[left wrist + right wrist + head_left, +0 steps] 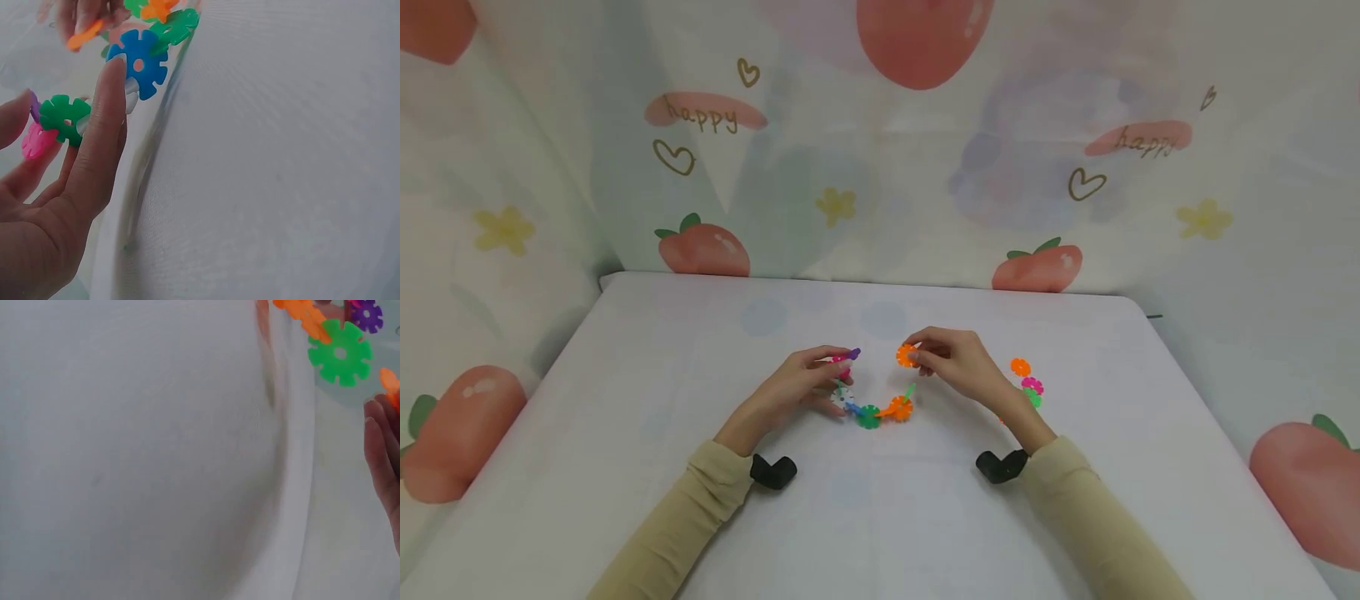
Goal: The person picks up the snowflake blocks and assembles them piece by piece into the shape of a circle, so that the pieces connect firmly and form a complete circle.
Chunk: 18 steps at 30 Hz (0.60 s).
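Note:
A curved chain of interlocking notched plastic discs [869, 417] hangs from my left hand [793, 382], which grips its pink and purple end. In the left wrist view, a green disc [55, 120], a pink disc [37, 142] and a blue disc [151, 55] of the chain show by the fingers. My right hand [958, 358] pinches a single orange disc [906, 356] between thumb and fingers, apart from the chain. Below it, the chain's other end is a green disc [351, 367], slotted into an orange one. The right wrist view shows only part of the right hand.
To the right, beyond the right forearm, lie a loose orange disc [1020, 367], a pink disc [1032, 385] and a green disc [1033, 399]; the forearm partly hides another piece. A white cloth covers the table [865, 533]. A printed curtain [910, 183] hangs behind it.

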{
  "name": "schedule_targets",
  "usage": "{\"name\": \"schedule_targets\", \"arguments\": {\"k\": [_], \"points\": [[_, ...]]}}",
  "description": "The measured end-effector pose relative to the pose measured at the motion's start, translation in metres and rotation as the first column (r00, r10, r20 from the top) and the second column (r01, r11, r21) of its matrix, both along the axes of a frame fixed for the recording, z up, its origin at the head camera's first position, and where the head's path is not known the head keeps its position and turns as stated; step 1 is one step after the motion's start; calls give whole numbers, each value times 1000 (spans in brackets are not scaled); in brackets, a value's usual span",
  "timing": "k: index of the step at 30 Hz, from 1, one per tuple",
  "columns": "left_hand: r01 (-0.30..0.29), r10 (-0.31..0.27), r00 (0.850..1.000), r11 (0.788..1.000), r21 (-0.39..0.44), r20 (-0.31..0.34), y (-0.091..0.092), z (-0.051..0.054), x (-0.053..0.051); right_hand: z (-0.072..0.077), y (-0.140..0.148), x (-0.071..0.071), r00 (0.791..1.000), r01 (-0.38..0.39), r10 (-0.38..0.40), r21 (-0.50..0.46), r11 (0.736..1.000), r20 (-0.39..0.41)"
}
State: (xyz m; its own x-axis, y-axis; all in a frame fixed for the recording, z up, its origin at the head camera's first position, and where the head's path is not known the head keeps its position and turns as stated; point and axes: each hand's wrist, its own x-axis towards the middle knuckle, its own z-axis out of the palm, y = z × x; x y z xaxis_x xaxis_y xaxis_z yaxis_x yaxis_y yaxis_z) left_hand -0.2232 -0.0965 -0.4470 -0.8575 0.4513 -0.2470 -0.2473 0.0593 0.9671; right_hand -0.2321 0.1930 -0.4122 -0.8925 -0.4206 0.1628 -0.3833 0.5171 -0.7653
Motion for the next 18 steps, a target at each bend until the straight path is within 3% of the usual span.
{"name": "schedule_targets", "arguments": {"k": [10, 18], "points": [[0, 1, 1000, 1000, 17, -8, 0, 0, 0, 1, -34, -11, 998, -54, 51, -89, 995, -34], [-2, 2, 1000, 1000, 26, -7, 1, 2, 2, 1, -47, -14, 998, -63, 60, -81, 995, -35]]}}
